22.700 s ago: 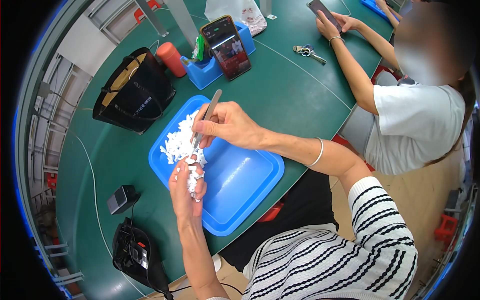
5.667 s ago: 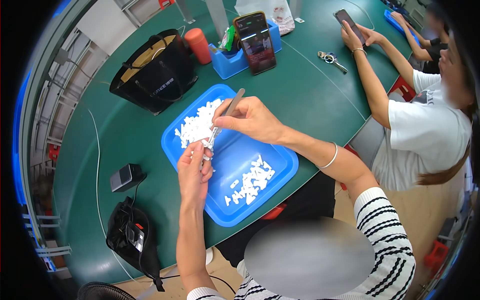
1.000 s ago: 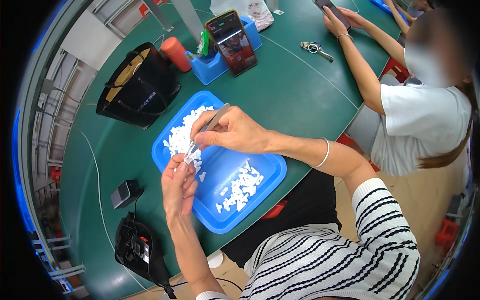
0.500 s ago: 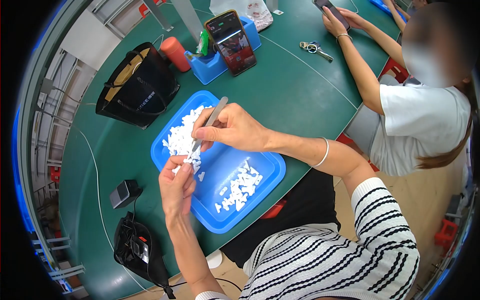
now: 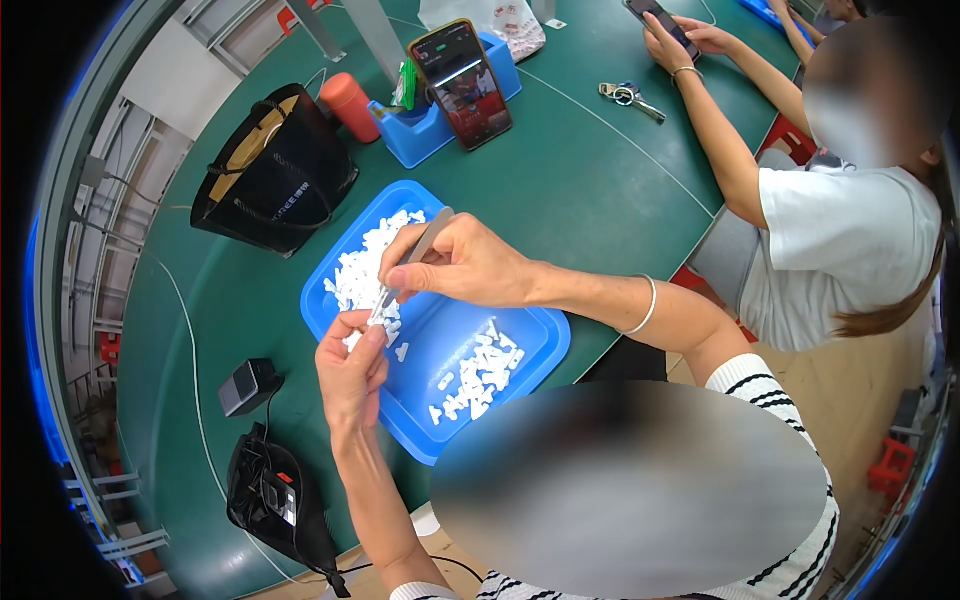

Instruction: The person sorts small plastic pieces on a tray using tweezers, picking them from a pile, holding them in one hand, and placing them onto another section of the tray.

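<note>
My right hand (image 5: 450, 262) pinches a pair of metal tweezers (image 5: 428, 240), their tips pointing down at the fingertips of my left hand (image 5: 350, 370). Between the left thumb and fingers is a small white plastic piece (image 5: 377, 320), partly hidden by the fingers. Both hands are over a blue tray (image 5: 425, 375). A large heap of white pieces (image 5: 362, 270) fills its far left end, partly behind my right hand. Toward the near right corner lies a smaller group of white pieces (image 5: 482, 375).
On the green table (image 5: 590, 190) stand a black bag (image 5: 275, 180), a red-orange bottle (image 5: 351, 108) and a phone (image 5: 462, 88) on a blue holder (image 5: 412, 140). A black box (image 5: 250, 388) and a black pouch (image 5: 280, 495) lie left. Keys (image 5: 632, 100) lie near a person (image 5: 850, 230) holding a phone.
My right hand and the tweezers have shifted very slightly, with the tips still at the left fingertips. A blurred oval now covers the lower part of the view.
</note>
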A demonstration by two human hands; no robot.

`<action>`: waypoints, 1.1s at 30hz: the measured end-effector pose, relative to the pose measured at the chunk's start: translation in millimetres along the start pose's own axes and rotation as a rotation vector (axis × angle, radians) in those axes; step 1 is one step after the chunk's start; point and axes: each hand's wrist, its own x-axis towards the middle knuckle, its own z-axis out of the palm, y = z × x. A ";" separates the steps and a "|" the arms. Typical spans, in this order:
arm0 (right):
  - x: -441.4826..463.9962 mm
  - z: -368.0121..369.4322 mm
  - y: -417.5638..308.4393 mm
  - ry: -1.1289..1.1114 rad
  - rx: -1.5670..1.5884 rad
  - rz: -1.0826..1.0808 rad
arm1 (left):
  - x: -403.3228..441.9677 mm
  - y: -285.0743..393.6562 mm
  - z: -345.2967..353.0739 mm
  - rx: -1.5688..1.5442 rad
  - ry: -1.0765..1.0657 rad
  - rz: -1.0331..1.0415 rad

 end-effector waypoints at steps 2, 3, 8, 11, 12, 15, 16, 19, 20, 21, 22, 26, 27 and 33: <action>-0.6 -0.2 -2.2 0.004 -0.002 0.035 | 0.1 -1.8 -0.6 0.037 0.007 -0.006; -1.1 -0.1 -3.8 0.008 -0.004 0.069 | -0.2 -2.2 -0.7 0.075 0.015 -0.012; 5.3 -13.1 -8.9 0.092 0.143 0.174 | -4.2 2.0 4.2 0.237 -0.004 -0.002; 7.4 -13.7 -5.9 0.106 0.102 0.092 | -3.1 9.2 -4.3 -0.087 -0.118 -0.030; 7.0 -12.5 -4.0 0.123 0.084 0.094 | -4.3 13.7 -4.8 -0.214 -0.174 0.014; 7.8 -11.9 -0.4 0.143 0.051 0.097 | -5.1 16.6 -12.8 -0.461 -0.242 0.053; 8.5 -12.8 -0.2 0.144 0.026 0.095 | -3.9 16.8 -15.1 -0.317 -0.187 0.058; 9.1 -13.3 -0.1 0.131 -0.056 0.122 | -9.4 21.3 -15.3 0.293 -0.037 0.103; 8.4 -12.9 -0.7 0.129 -0.128 0.153 | -12.6 22.0 -9.6 0.540 0.026 0.137; 7.7 -12.0 1.2 0.111 -0.121 0.163 | -13.3 19.0 -7.6 0.643 0.005 0.236; 6.6 -11.0 2.2 0.109 -0.116 0.160 | -17.7 17.2 -4.5 0.787 0.017 0.259; 1.0 -3.7 8.1 -0.150 -0.385 0.045 | -32.5 -2.7 11.5 1.452 0.071 0.365; -0.4 -1.0 7.6 -0.201 -0.369 0.085 | -33.0 -9.6 12.1 1.561 0.089 0.368; 0.1 3.1 7.1 -0.338 -0.435 0.139 | -35.8 -22.0 12.9 1.638 0.145 0.421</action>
